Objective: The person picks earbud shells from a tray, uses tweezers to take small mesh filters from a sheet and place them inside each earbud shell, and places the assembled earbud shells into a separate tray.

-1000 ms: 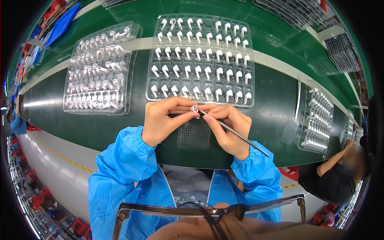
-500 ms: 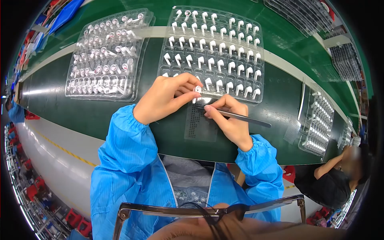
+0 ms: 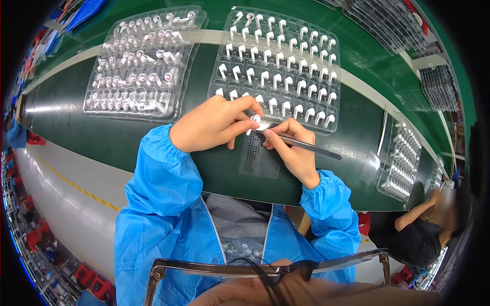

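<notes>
A white earbud (image 3: 256,119) is pinched between the thumb and fingers of my left hand (image 3: 217,124), its stem pointing down. My right hand (image 3: 295,153) is closed on metal tweezers (image 3: 319,149), whose handle sticks out to the right. The tweezers' tips are close to the earbud; whether they touch it I cannot tell. Under both hands lies a clear sheet with rows of small black dots (image 3: 251,157), its upper part partly covered by my fingers.
Behind my hands stands a clear tray of white earbuds (image 3: 275,76). Another filled tray (image 3: 132,76) is at the left, and a third (image 3: 400,163) at the right. Stacked clear trays (image 3: 385,23) stand at upper right. A person in black (image 3: 416,237) sits at the far right.
My right hand has brought the tweezers' tips up from the dotted sheet toward the earbud. My left hand still pinches the earbud, and the view has shifted slightly.
</notes>
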`<action>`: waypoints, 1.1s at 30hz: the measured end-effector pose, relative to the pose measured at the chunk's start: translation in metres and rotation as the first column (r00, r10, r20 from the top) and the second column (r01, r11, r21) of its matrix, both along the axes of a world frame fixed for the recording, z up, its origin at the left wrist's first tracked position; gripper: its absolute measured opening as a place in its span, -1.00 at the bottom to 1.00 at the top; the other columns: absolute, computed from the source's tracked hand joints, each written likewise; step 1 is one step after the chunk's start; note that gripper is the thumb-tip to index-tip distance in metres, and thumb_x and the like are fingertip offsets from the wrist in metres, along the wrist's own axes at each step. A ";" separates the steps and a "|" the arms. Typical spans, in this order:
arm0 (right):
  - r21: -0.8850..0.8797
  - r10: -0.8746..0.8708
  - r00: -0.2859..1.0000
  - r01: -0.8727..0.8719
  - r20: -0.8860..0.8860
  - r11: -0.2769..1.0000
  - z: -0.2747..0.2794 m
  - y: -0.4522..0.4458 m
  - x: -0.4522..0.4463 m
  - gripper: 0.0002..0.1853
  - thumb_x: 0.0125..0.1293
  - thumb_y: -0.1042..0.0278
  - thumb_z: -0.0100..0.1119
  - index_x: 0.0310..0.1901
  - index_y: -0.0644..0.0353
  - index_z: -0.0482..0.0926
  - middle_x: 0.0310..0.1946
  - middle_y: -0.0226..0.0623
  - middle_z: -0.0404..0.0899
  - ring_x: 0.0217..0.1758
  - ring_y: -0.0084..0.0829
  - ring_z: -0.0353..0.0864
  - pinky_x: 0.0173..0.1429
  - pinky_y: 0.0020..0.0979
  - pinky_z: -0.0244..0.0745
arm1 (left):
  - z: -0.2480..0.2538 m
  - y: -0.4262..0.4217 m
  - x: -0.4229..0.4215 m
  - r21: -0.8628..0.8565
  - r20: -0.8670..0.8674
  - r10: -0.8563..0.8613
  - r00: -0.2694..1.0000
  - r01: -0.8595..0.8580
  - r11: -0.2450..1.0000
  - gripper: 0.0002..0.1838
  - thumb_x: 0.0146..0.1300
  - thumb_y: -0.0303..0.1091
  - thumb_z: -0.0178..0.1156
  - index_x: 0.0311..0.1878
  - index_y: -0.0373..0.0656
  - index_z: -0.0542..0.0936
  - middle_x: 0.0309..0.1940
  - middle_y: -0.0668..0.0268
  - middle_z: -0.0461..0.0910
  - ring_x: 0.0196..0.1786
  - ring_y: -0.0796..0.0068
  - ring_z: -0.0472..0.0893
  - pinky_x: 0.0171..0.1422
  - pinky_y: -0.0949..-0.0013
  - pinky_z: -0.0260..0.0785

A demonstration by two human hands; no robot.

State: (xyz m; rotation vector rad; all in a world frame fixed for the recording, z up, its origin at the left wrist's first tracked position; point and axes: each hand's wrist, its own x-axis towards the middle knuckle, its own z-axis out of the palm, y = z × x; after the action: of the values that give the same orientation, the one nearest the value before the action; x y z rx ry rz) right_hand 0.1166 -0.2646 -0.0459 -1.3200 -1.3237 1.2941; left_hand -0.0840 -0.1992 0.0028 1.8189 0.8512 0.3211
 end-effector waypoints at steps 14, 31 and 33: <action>0.021 -0.002 0.998 0.001 0.063 1.000 -0.004 0.001 -0.004 -0.87 0.23 0.50 0.21 -0.39 0.37 0.49 -0.51 -0.25 0.61 -0.44 -0.60 0.61 -0.32 -0.63 0.51 | -0.008 -0.001 0.000 0.128 -0.168 -0.020 0.985 0.042 0.991 -0.83 0.31 -0.37 0.05 -0.07 -0.16 0.42 -0.45 0.19 0.67 -0.67 0.35 0.57 -0.52 0.34 0.37; -0.026 -0.014 1.000 0.015 0.007 1.000 -0.005 0.001 -0.004 -0.87 0.23 0.50 0.22 -0.40 0.36 0.49 -0.49 -0.24 0.61 -0.42 -0.59 0.61 -0.30 -0.62 0.52 | -0.007 -0.002 0.000 0.189 -0.210 -0.001 0.978 0.041 0.981 -0.83 0.30 -0.33 0.06 -0.08 -0.10 0.43 -0.49 0.24 0.67 -0.69 0.37 0.56 -0.52 0.34 0.37; -0.025 -0.011 1.000 0.011 -0.012 1.000 -0.005 0.001 -0.004 -0.87 0.23 0.51 0.22 -0.40 0.35 0.49 -0.49 -0.23 0.61 -0.41 -0.58 0.61 -0.30 -0.62 0.52 | -0.007 -0.003 0.001 0.188 -0.209 0.001 0.978 0.039 0.981 -0.83 0.30 -0.33 0.06 -0.08 -0.10 0.43 -0.49 0.24 0.67 -0.69 0.37 0.56 -0.52 0.34 0.37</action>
State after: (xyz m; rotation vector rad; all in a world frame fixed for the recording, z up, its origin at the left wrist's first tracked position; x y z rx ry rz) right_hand 0.1127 -0.2635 -0.0510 -1.3323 -1.2941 1.3129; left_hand -0.0833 -0.2020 -0.0045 2.0652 0.9745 0.2072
